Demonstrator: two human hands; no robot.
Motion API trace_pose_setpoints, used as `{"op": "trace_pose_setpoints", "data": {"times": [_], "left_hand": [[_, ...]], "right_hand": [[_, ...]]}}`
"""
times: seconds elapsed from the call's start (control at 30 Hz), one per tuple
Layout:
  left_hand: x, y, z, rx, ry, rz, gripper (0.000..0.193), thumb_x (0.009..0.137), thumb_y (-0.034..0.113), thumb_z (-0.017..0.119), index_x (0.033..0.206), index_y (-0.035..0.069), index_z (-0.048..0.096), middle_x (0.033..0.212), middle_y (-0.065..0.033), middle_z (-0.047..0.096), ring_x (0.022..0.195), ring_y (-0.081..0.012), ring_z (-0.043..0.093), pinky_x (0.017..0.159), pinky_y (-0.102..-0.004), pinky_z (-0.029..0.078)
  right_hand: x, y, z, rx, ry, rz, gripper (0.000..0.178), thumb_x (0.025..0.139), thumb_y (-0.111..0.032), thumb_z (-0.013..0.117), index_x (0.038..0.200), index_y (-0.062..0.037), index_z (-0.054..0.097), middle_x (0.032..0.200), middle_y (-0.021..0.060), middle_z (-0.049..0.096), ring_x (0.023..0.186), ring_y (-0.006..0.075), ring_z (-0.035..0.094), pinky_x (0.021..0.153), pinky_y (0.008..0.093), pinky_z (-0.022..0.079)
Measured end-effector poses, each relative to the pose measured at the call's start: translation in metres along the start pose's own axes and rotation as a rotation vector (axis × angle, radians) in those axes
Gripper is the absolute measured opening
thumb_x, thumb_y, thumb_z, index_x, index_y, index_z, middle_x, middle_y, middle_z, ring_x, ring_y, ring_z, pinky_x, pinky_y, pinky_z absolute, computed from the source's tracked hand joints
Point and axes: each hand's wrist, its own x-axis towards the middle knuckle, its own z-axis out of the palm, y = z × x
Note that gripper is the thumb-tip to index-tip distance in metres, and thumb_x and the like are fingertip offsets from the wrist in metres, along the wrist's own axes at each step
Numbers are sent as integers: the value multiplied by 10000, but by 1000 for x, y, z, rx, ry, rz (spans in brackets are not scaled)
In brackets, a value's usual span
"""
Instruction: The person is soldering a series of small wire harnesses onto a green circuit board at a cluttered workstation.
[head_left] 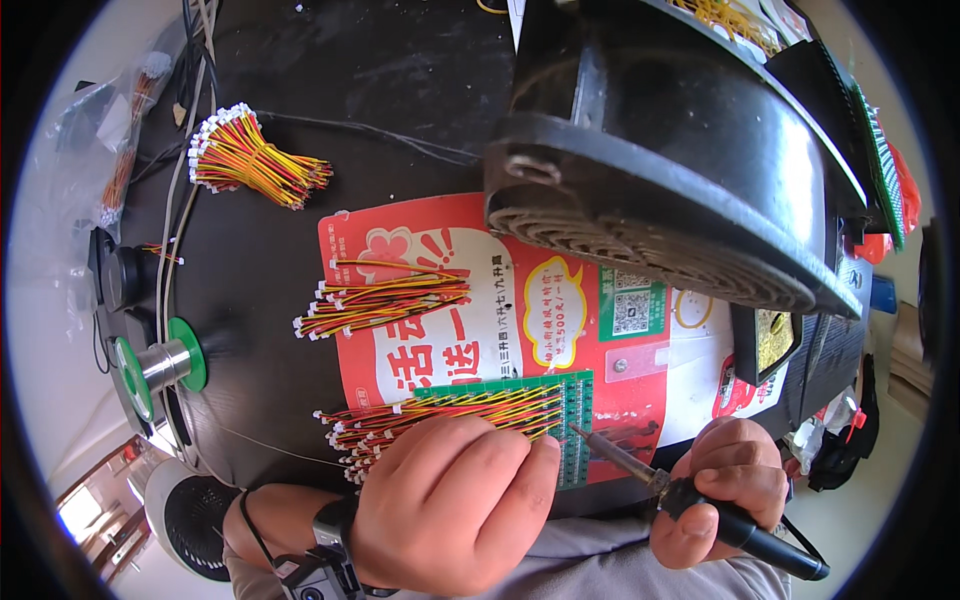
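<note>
A green circuit board (574,470) lies low in the middle, with a row of red, black and yellow connector wires (480,405) reaching across it; their white plugs stick out to the left. My left hand (455,500) rests over the board and wires, its fingers curled and index fingertip close to the wire ends. What those fingers pinch is hidden beneath the hand. My right hand (725,490) grips a soldering iron (765,545) by its black handle. The iron's metal tip points left and meets the board near the wire ends, by my left fingertips.
A big round black fan-like unit with a grille (680,150) overhangs the back right. Beneath it sits a yellow sponge in a holder (775,335). Loose connector wires (385,300) lie on a red printed sheet (520,215). A tied wire bundle (262,160) and a solder spool (165,365) are left.
</note>
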Motion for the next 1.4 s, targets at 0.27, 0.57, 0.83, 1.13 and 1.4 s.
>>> {"op": "trace_pose_setpoints", "data": {"times": [0.27,0.57,0.83,1.13,1.4], "left_hand": [[7,2,0,40,-52,32,290,594,6,694,880,-39,720,777,-70,594,658,-232,579,564,-332,482],[-3,0,6,58,-21,34,288,601,1,676,883,-49,714,773,-78,591,664,-237,585,582,-340,499],[-4,-1,5,66,-29,41,298,600,6,676,890,-50,719,772,-79,588,662,-237,584,586,-341,501],[-4,1,4,89,-34,26,288,608,3,686,890,-41,723,796,-83,594,683,-241,588,601,-343,505],[-3,1,3,84,-44,17,271,612,-1,690,879,-34,716,797,-76,601,685,-242,588,603,-335,501]], "right_hand": [[0,-1,-1,23,-20,13,319,851,-295,698,822,-30,523,567,20,455,449,112,452,398,238,333],[3,0,-1,14,-52,-10,277,821,-250,694,814,-21,539,559,24,465,436,111,470,393,225,358],[4,1,-2,12,-97,-28,285,831,-262,688,813,-23,534,563,21,466,440,110,470,391,226,359],[0,0,0,45,-10,28,333,875,-315,689,831,-31,520,559,18,459,444,104,455,388,227,333],[0,2,0,50,-18,6,301,853,-268,699,821,-16,538,563,17,462,438,105,468,383,216,365]]}}
